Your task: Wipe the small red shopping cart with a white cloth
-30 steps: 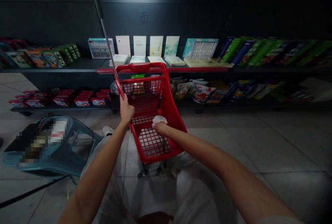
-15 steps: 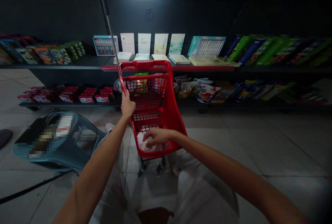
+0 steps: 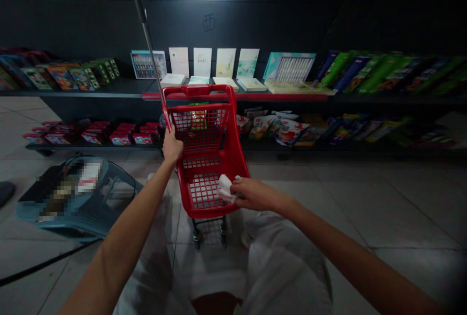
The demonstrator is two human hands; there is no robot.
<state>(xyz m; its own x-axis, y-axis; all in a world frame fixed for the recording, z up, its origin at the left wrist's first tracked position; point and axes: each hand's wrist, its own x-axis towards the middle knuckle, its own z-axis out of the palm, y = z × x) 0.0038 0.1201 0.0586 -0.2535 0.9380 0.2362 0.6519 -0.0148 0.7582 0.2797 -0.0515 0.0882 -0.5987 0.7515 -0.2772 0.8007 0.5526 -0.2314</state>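
Note:
A small red plastic shopping cart (image 3: 235, 152) stands in front of me, its grid basket facing me. My left hand (image 3: 172, 147) is closed around the cart's left upper frame, just below where a thin metal pole (image 3: 151, 52) rises. My right hand (image 3: 253, 193) is closed on a crumpled white cloth (image 3: 225, 187) at the near right rim of the basket. The cloth's loose end hangs over the inside of the basket. Part of the cloth is hidden under my fingers.
On the left floor lies a blue-grey basket (image 3: 93, 208) with blurred-out contents, and a black strap (image 3: 51, 260) runs from it. Behind the cart, a dark shelf (image 3: 126, 86) carries books (image 3: 202, 62), boxes (image 3: 60, 78) and snack bags (image 3: 292, 130). Someone's shoe (image 3: 5, 193) shows at far left.
My right hand has moved right with the cloth, from the basket floor to its right rim. The cart has shifted and turned slightly left, together with my left hand and the pole.

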